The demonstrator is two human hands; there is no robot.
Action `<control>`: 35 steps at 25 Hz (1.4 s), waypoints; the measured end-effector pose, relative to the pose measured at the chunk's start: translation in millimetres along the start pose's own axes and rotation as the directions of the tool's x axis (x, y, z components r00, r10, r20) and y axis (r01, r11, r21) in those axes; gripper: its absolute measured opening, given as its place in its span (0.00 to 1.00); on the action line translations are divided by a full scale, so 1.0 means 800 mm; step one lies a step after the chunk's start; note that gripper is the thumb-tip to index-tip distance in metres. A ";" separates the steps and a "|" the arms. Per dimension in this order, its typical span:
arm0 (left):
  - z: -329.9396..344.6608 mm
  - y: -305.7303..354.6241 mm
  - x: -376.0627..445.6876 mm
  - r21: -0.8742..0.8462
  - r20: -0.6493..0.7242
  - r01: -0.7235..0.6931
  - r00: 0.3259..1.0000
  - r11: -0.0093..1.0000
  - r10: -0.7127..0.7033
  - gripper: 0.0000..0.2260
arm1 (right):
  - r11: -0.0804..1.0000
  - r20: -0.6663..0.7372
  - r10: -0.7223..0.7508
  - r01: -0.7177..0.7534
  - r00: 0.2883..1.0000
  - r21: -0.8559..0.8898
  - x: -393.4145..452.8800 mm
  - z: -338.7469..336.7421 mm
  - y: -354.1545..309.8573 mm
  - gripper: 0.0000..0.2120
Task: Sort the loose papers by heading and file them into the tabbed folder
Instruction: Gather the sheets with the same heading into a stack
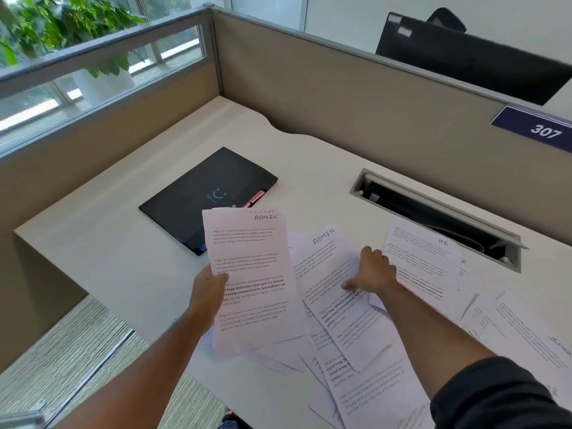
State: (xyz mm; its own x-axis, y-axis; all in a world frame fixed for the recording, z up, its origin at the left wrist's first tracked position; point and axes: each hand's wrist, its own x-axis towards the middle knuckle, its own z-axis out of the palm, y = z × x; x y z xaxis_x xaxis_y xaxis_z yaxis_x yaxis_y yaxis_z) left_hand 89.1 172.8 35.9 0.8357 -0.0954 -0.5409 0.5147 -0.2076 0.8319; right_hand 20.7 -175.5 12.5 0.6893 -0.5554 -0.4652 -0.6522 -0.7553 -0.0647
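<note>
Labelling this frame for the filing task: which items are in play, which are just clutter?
In play:
- ADMIN sheets held in left hand
- loose ADMIN sheet under right hand
- HR sheet
- black folder, closed

Clutter:
- cable tray
- 307 sign
- monitor
- plant

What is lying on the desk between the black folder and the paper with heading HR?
In the head view, between the black folder and the HR paper lies an ADMIN paper, which the right hand touches.

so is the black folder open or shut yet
Shut. The black folder lies flat on the desk with its cover down, coloured tabs poking out at its edge; neither hand touches it.
</note>
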 end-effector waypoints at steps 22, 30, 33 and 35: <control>0.006 0.007 -0.008 -0.034 0.038 -0.028 0.999 0.999 0.029 0.16 | 0.498 -0.492 0.572 0.199 0.657 0.844 -0.022 -0.097 0.037 0.06; 0.028 0.010 -0.012 -0.032 0.123 0.002 0.992 0.999 0.002 0.17 | 0.349 -0.333 0.646 0.123 0.687 0.929 -0.051 -0.075 0.102 0.12; 0.032 0.006 -0.011 -0.028 0.162 0.016 0.987 0.999 -0.011 0.16 | 0.320 -0.287 0.624 0.097 0.727 0.942 -0.072 -0.054 0.101 0.12; 0.033 0.005 -0.011 -0.021 0.175 0.019 0.985 1.000 -0.015 0.16 | 0.315 -0.262 0.610 0.075 0.747 0.946 -0.084 -0.038 0.097 0.11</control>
State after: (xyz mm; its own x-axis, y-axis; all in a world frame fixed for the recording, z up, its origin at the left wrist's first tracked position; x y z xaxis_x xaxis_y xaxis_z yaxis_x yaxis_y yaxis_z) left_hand 78.7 147.4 40.3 0.7817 -0.2608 -0.5665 0.5342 -0.1886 0.8240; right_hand -66.6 -206.9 65.8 0.2000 -0.9674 -0.1555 -0.4527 0.0495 -0.8903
